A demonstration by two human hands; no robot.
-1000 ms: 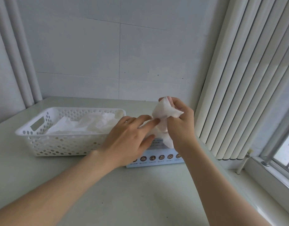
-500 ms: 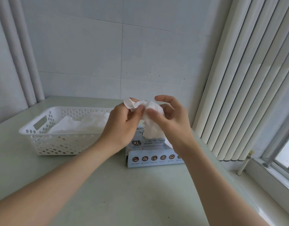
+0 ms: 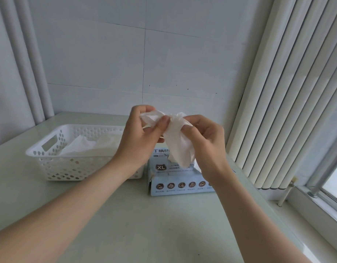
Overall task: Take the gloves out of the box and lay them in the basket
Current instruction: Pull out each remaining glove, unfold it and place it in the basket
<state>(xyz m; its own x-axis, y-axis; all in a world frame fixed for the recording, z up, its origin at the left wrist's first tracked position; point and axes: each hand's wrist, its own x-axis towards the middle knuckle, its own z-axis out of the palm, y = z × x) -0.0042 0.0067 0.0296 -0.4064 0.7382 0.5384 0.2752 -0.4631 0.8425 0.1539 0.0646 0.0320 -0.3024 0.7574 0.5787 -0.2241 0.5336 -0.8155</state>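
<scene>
**Two hands hold one glove over the box**

The left hand [image 3: 137,141] pinches the top of a white glove [image 3: 178,147] with thumb and fingers. The right hand [image 3: 205,141] has the same closed grip on it. The glove hangs just above the box [image 3: 179,185]. At 9 o'clock from the box, the basket [image 3: 49,154] holds more gloves [image 3: 84,149] on the tabletop [image 3: 144,224].

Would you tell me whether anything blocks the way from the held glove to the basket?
Nothing visible does: the left hand and right hand hold the glove above the box; the open basket lies beside it.
</scene>
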